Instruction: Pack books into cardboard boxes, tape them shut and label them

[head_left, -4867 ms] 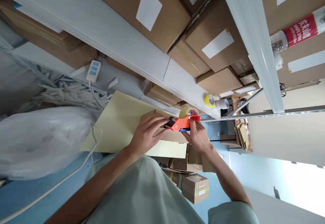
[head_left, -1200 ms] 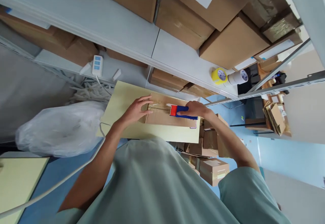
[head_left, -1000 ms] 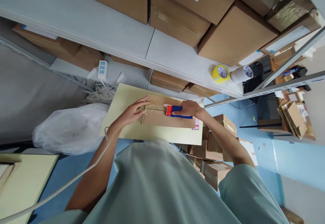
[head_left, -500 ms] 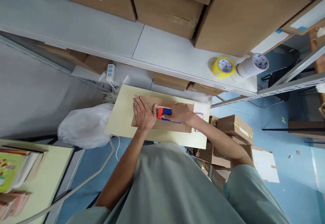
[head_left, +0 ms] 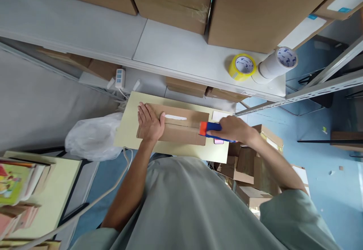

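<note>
A long brown cardboard box [head_left: 184, 133] lies on a pale yellow tabletop [head_left: 181, 152], with a seam along its top and a white strip [head_left: 176, 117] near the far side. My left hand [head_left: 151, 123] rests flat on the box's left end, fingers spread. Wrapped in the fingers of my right hand [head_left: 234, 128] is a blue tape dispenser [head_left: 213, 126] with an orange-red end, held just over the box's right end. Whether tape runs from it to the box, I cannot tell. Partly hidden beneath it is a phone [head_left: 218, 141].
Large cartons [head_left: 272, 11] stand on the grey shelf [head_left: 181, 49] ahead. A yellow tape roll [head_left: 242, 67] and white rolls [head_left: 276, 64] sit at its right end. Boxes [head_left: 255, 163] are piled at right. A plastic bag [head_left: 92, 136] and books [head_left: 17, 182] are at left.
My right hand has moved the tape dispenser rightward from beside my left thumb to the box's right end, uncovering the white strip and seam. My left hand stays on the box.
</note>
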Available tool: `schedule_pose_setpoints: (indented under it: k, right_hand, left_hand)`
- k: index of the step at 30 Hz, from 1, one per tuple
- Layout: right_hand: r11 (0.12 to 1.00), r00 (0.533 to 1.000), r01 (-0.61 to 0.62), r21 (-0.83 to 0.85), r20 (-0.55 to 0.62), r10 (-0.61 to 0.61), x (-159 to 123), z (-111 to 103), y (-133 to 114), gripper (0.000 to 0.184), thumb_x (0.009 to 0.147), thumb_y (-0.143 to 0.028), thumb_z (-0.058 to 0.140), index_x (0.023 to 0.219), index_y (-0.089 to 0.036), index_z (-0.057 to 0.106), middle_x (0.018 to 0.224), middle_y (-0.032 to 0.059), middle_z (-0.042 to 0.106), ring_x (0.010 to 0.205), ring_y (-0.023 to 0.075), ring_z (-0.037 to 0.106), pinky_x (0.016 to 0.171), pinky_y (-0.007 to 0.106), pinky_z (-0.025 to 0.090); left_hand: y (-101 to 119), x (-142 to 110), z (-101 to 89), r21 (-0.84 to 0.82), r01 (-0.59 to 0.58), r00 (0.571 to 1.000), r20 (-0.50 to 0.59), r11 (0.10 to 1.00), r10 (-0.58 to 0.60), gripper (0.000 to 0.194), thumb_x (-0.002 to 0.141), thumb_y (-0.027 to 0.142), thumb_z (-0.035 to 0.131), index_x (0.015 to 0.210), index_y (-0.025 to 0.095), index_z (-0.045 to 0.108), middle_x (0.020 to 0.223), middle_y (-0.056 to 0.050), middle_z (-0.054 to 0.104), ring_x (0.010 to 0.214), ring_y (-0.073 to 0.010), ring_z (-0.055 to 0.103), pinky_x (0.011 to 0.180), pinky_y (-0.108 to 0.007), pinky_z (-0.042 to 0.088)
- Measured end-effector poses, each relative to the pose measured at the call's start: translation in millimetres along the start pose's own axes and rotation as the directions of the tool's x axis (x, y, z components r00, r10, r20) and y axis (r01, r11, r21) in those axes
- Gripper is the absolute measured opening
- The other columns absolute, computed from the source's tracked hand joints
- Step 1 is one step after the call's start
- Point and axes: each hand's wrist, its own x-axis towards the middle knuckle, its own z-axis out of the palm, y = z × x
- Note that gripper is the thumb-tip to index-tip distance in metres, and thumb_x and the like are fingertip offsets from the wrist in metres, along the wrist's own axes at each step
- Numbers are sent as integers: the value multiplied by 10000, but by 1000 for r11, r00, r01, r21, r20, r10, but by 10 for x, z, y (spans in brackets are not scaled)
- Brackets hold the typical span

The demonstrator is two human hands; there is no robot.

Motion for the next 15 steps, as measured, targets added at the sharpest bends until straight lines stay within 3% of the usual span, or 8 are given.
schedule_pose_setpoints:
  k: [3, 5, 11, 15]
  right_hand:
    - [995, 995, -70, 74, 79, 64, -264, 4, 483, 680, 980, -836, 618, 717, -213, 694, 683, 111, 718, 671, 256, 711, 657, 341, 443]
    - [991, 992, -77, 106, 109, 66, -307, 59, 669, 692, 970, -852, 607, 672, -230, 652, 641, 89, 692, 625, 231, 674, 641, 340, 427]
    - [975, 990, -132, 177, 78, 119, -38, 279, 814, 697, 822, -894, 759, 648, -240, 594, 619, 74, 674, 579, 222, 639, 634, 351, 420]
    - [968, 986, -126, 218, 131, 99, 67, 381, 870, 681, 866, -875, 723, 661, -237, 604, 610, 84, 671, 595, 233, 652, 641, 358, 434]
  left_hand:
    - [5, 2, 22, -6, 5, 1000, 2, 1000, -5, 965, 1112, 624, 373, 1732, -100, 227, 1838, -352, 96, 1744, -474, 67, 1409, -669, 107]
    - [18, 7, 37, -7, 3, 1000, 12, 1000, -3, 968, 1112, 622, 374, 1730, -107, 223, 1839, -352, 91, 1744, -471, 65, 1413, -659, 93]
    - [42, 9, 58, -9, -6, 1000, 18, 1000, 7, 958, 1113, 618, 389, 1732, -95, 226, 1842, -346, 90, 1745, -465, 71, 1410, -671, 90]
    - [45, -4, 46, -11, -5, 1000, 16, 1000, 5, 949, 1112, 612, 397, 1738, -79, 224, 1846, -337, 90, 1747, -462, 69, 1407, -679, 96]
